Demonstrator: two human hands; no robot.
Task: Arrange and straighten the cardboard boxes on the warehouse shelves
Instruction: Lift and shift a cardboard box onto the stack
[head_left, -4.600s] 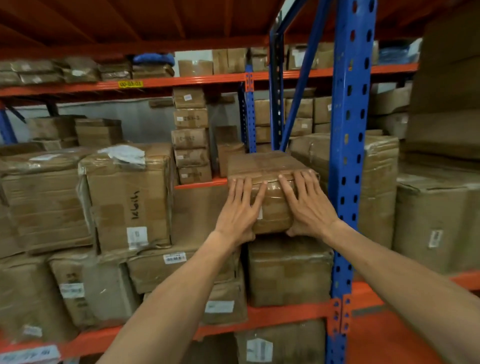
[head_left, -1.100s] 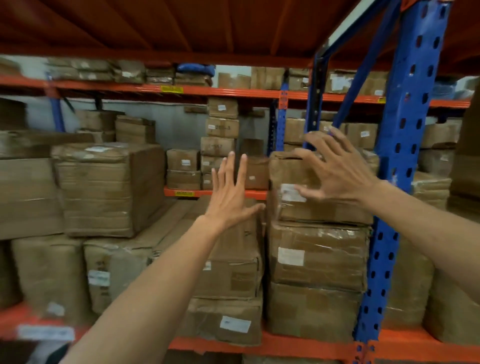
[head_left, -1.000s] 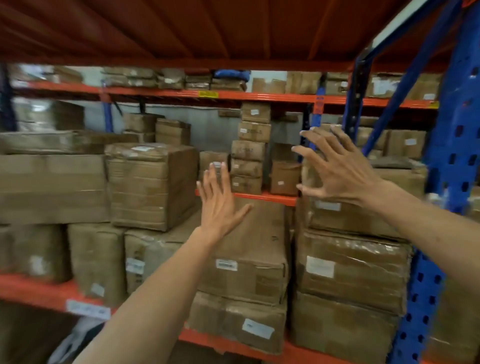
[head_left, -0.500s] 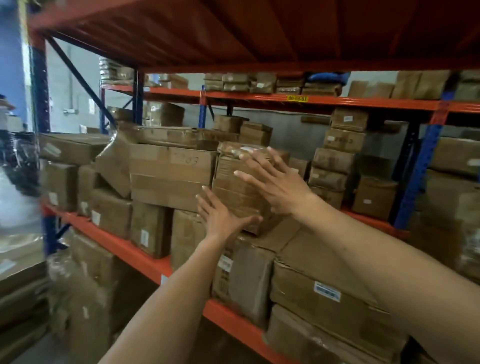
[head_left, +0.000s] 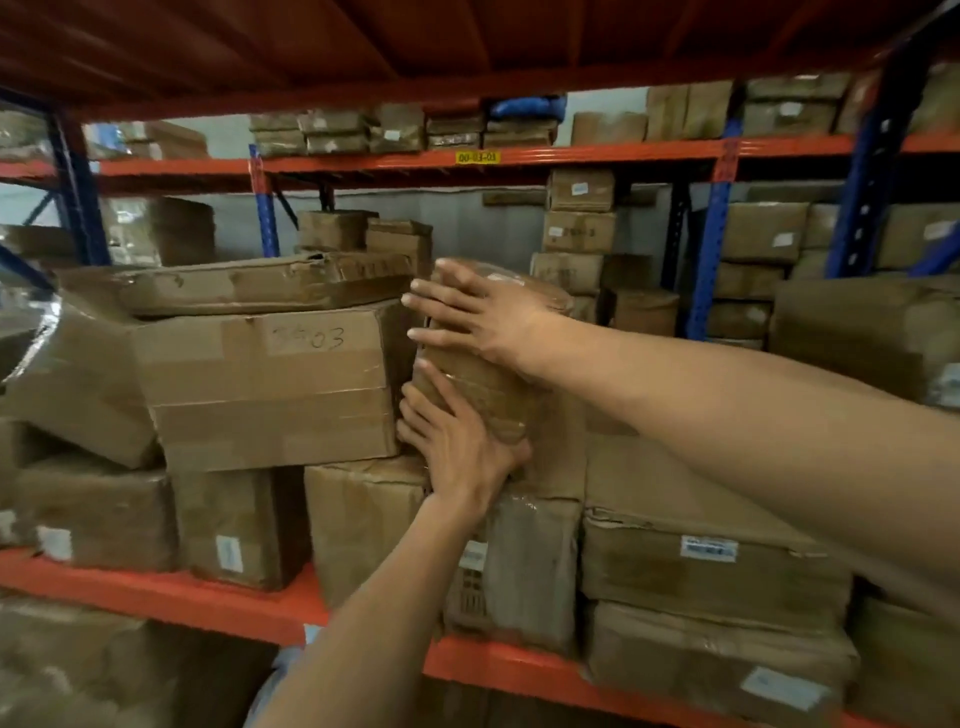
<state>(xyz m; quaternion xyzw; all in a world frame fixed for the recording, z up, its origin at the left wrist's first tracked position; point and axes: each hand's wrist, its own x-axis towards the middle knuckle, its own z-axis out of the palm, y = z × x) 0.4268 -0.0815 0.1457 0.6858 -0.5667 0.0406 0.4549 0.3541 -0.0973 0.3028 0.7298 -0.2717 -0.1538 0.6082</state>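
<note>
A tape-wrapped cardboard box (head_left: 478, 384) stands on top of the stacked boxes at the middle of the shelf. My right hand (head_left: 483, 317) lies flat on its upper front face, fingers spread and pointing left. My left hand (head_left: 457, 441) presses against its lower front corner, fingers pointing up. Immediately to its left sits a large box marked "03" (head_left: 270, 384), with a flat crushed box (head_left: 260, 283) lying on top of it. Most of the wrapped box's face is covered by my hands.
The orange shelf beam (head_left: 156, 597) runs along the bottom, carrying several labelled boxes (head_left: 711, 566). A tilted box (head_left: 78, 384) leans at the left. Blue uprights (head_left: 706, 244) stand behind, with more stacked boxes (head_left: 579, 228) on the far rack.
The view has swung left along the shelf. Both hands, held open in the air a second ago, have come down onto the tape-wrapped box and now press on it.
</note>
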